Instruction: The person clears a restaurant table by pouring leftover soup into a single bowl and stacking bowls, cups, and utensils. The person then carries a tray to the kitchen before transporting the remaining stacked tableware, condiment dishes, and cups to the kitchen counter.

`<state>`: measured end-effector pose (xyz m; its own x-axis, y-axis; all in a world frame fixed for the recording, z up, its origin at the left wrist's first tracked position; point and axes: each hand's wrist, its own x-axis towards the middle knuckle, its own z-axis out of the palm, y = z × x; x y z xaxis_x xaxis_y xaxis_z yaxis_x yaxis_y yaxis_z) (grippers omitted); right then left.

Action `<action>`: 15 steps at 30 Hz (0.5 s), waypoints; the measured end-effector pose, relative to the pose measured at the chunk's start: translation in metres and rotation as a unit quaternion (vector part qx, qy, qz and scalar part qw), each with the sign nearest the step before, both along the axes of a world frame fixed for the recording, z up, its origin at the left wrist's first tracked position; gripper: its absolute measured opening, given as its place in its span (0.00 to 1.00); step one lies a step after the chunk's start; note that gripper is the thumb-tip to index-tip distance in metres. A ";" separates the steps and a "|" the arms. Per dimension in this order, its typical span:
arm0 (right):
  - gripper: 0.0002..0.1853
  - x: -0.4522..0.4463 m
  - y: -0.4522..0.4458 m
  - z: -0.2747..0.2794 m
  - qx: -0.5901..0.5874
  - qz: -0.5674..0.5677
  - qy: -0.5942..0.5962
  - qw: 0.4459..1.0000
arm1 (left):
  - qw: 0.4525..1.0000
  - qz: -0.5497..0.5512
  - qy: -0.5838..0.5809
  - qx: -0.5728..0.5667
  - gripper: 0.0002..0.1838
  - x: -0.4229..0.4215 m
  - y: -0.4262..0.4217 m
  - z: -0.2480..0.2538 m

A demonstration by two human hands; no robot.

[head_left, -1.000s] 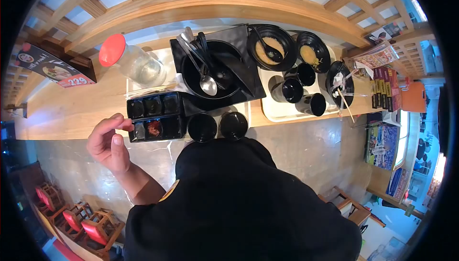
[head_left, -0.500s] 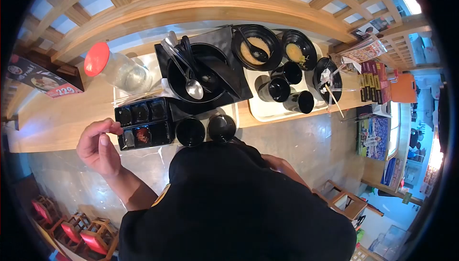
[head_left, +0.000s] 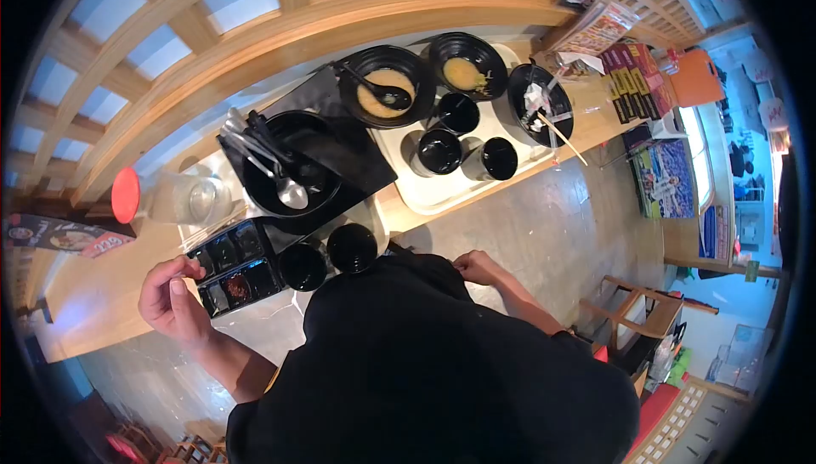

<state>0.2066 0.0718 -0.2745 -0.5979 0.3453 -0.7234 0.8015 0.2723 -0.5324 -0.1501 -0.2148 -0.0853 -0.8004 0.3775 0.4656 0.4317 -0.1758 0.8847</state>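
Observation:
My left hand (head_left: 174, 298) is at the left end of a black condiment box (head_left: 242, 264) with several compartments, one with red flakes. Its fingers are bent, the thumb apart from them, with nothing visible between; whether the fingertips touch the box is unclear. My right hand (head_left: 480, 267) is curled beside the front of my black shirt (head_left: 459, 362); whatever its fingertips hold is hidden. Two black cups (head_left: 352, 248) stand just right of the box. Behind them, a large black bowl (head_left: 314, 196) contains metal spoons (head_left: 291, 193) and dark utensils.
A cream tray (head_left: 416, 196) on the right bears several black cups, a soup bowl (head_left: 387, 94) with a ladle, another bowl (head_left: 467, 67), and a bowl of tissues and chopsticks (head_left: 541, 105). A clear jug (head_left: 200, 198) lies near a red lid (head_left: 126, 195) and menu card (head_left: 72, 236).
My view has turned and shifted, so the table things appear further left. My right hand has come more into view beside the shirt. The left hand keeps its place by the condiment box.

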 end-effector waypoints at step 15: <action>0.30 -0.050 0.288 0.119 0.508 0.111 -0.182 0.835 | 0.992 -0.072 0.101 -0.037 0.10 0.034 0.074 0.023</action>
<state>0.1568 0.3594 -0.1551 -0.5325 0.8014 -0.2723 0.7302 0.5977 0.3312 -0.1158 -0.1410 -0.0620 -0.6287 0.5203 0.5780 0.5776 -0.1853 0.7950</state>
